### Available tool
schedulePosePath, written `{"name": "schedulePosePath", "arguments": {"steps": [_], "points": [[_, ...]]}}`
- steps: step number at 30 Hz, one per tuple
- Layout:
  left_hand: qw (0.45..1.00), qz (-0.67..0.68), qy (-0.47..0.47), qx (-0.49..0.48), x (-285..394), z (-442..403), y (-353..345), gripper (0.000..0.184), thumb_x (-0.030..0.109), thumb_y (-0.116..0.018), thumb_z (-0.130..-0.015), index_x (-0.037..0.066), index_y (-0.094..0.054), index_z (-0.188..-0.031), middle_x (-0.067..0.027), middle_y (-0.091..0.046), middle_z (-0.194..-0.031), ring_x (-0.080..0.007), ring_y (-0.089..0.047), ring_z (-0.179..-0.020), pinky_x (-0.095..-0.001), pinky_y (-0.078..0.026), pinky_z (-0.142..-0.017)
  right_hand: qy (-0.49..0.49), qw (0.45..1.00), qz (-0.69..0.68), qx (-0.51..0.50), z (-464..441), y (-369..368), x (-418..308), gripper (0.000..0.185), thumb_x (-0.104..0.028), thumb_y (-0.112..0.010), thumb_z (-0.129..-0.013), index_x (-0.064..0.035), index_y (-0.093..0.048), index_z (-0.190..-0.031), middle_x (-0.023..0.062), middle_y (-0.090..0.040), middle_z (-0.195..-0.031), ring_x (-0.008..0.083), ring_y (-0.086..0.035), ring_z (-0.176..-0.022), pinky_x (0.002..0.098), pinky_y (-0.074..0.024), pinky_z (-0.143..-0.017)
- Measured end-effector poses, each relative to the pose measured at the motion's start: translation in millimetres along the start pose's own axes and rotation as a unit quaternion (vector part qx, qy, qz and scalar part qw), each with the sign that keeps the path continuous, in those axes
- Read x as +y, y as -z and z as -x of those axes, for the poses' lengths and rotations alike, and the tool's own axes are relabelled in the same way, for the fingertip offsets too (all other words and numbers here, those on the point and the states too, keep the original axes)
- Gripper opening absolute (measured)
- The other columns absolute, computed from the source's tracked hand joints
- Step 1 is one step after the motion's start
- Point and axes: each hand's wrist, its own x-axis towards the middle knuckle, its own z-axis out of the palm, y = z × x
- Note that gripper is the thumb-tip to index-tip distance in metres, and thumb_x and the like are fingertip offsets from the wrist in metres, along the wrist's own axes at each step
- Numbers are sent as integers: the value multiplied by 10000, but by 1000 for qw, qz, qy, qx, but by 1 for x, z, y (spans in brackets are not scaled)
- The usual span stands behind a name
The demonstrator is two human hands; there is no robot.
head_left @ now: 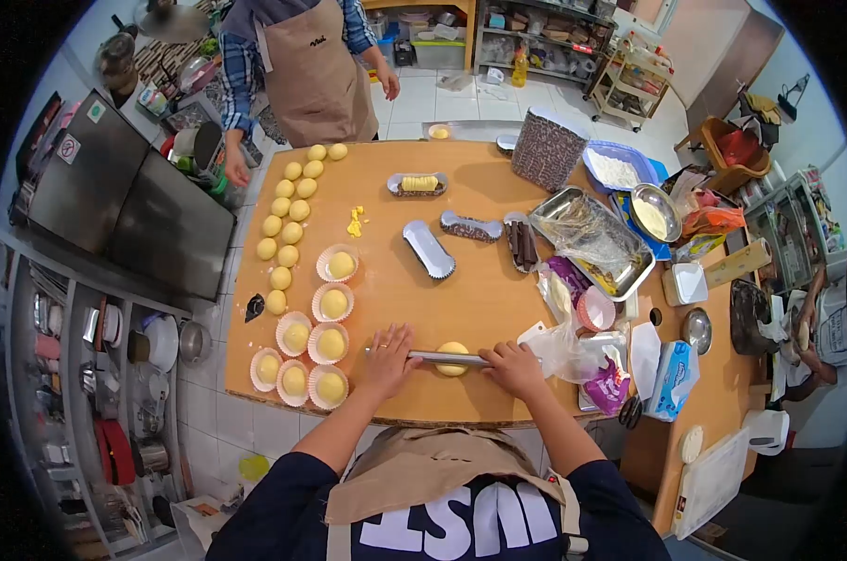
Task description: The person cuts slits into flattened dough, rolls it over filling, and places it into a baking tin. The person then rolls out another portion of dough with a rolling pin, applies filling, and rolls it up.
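Note:
My left hand [392, 357] and my right hand [515, 367] hold the two ends of a thin metal rolling pin [428, 356]. The fingers of the left hand reach forward over its end, while those of the right hand curve over the other. Under the middle of the pin lies a round piece of yellow dough [452, 361], partly hidden by it. To the left of my left hand stand several dough balls in white paper cups, the nearest being a cupped dough ball [331, 386]. A clear plastic bag [564, 351] lies beside my right hand.
Several bare dough balls [284, 208] line the table's left side. Paper loaf cups, one a white-lined loaf cup [430, 250], lie across the middle. A metal tray [643, 280], flour basin [620, 168] and tissue pack [674, 379] crowd the right. A person [316, 70] stands opposite.

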Motion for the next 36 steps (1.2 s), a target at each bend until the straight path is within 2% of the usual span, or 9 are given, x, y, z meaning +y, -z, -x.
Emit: {"name": "schedulePosePath", "arguments": {"steps": [2, 5, 8, 10, 17, 22, 28, 31, 36], "points": [[1000, 18, 18, 0, -1, -10, 4, 594, 410, -433, -967, 51, -347, -1433, -124, -309, -1515, -315, -243, -1417, -497, -156, -1150, -22, 999, -26, 12, -8, 4, 3, 399, -394, -625, -851, -171, -582, -1180, 58, -570, -1124, 256, -513, -1113, 459, -377, -962], [996, 10, 31, 85, -2, -38, 18, 579, 404, -415, -974, 56, -353, -1433, -114, -296, -1524, -303, -233, -1423, -482, -139, -1160, -66, 996, -33, 47, -24, -8, 11, 468, -421, -599, -869, -127, -564, -1231, 109, -498, -1299, 287, -404, -1271, 475, -274, -1079], [997, -12, 52, 58, -4, -58, 11, 576, 399, -405, -977, 56, -348, -1437, -104, -278, -1534, -296, -212, -1431, -481, -120, -1166, -89, 994, -21, 58, -32, -17, 8, 538, -438, -559, -889, -109, -508, -1312, 137, -399, -1427, 313, -286, -1376, 476, -184, -1144], [998, -13, 53, 39, -5, -58, 7, 575, 364, -407, -980, 35, -317, -1444, -136, -260, -1535, -340, -216, -1420, -511, -146, -1154, -110, 992, -24, 58, -32, -26, 6, 573, -444, -534, -901, -121, -462, -1368, 137, -356, -1466, 325, -242, -1403, 481, -142, -1163], [997, -35, 49, 42, 1, -46, 0, 574, 340, -420, -976, 29, -308, -1445, -155, -245, -1535, -357, -207, -1420, -520, -151, -1153, -84, 993, 21, 75, -31, -25, 6, 645, -478, -510, -901, -126, -387, -1427, 125, -293, -1512, 315, -210, -1420, 477, -123, -1170], [995, -46, 53, 64, 1, -30, -13, 590, 382, -445, -959, 58, -342, -1441, -108, -243, -1546, -311, -180, -1439, -507, -102, -1167, -76, 993, 35, 86, -17, -26, -4, 670, -473, -485, -915, -101, -332, -1450, 126, -287, -1506, 303, -204, -1422, 483, -108, -1172], [996, -67, 24, 59, 11, -4, -12, 586, 378, -462, -949, 67, -358, -1435, -102, -275, -1533, -317, -254, -1412, -519, -133, -1158, -68, 992, 34, 103, 11, -36, -15, 646, -451, -514, -904, -70, -396, -1412, 110, -364, -1472, 294, -280, -1393, 493, -127, -1163], [996, -70, 14, 49, 13, 9, -15, 584, 377, -472, -942, 75, -368, -1432, -94, -296, -1525, -315, -273, -1404, -525, -142, -1154, -71, 990, 37, 113, 22, -38, -22, 649, -453, -558, -866, -78, -442, -1382, 80, -413, -1443, 276, -355, -1352, 505, -207, -1137], [997, -69, 2, 39, 18, 27, -17, 581, 370, -503, -928, 77, -390, -1417, -93, -327, -1508, -315, -307, -1384, -524, -181, -1137, -53, 989, 65, 121, 39, -51, -26, 652, -451, -558, -867, -74, -435, -1384, 80, -429, -1432, 276, -366, -1344, 513, -203, -1133]]}}
